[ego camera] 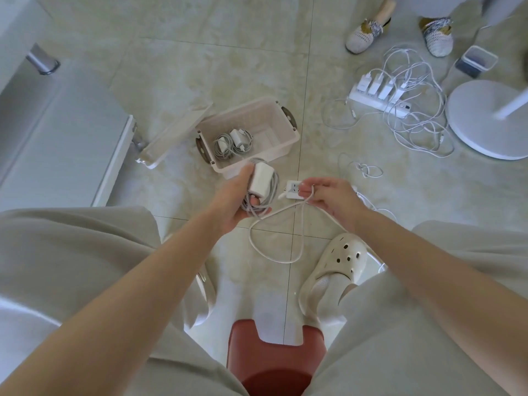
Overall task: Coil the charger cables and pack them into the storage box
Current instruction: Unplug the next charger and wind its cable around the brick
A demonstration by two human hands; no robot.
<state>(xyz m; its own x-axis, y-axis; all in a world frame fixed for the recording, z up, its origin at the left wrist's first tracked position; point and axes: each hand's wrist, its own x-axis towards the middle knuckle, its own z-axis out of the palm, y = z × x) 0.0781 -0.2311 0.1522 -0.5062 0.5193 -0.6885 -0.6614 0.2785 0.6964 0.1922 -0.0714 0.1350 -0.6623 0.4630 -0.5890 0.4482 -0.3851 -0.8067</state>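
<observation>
My left hand (237,201) grips a white charger brick (260,178) with its grey cable partly wound in loops around it. The loose tail of that white cable (274,247) hangs in a loop toward the floor, and my right hand (328,195) pinches it near the plug end. Just beyond my hands stands the open pinkish storage box (285,144) on the tiled floor. Two coiled chargers (233,142) lie inside it. The box's lid (174,135) leans against its left side.
A white power strip (377,101) with several plugged chargers and tangled white cables (417,121) lies at the right. A small socket (293,190) and a loose cable (368,170) lie near my right hand. A fan base (485,118), another person's feet (360,35), my shoe (334,270) and a red stool (274,358) are around.
</observation>
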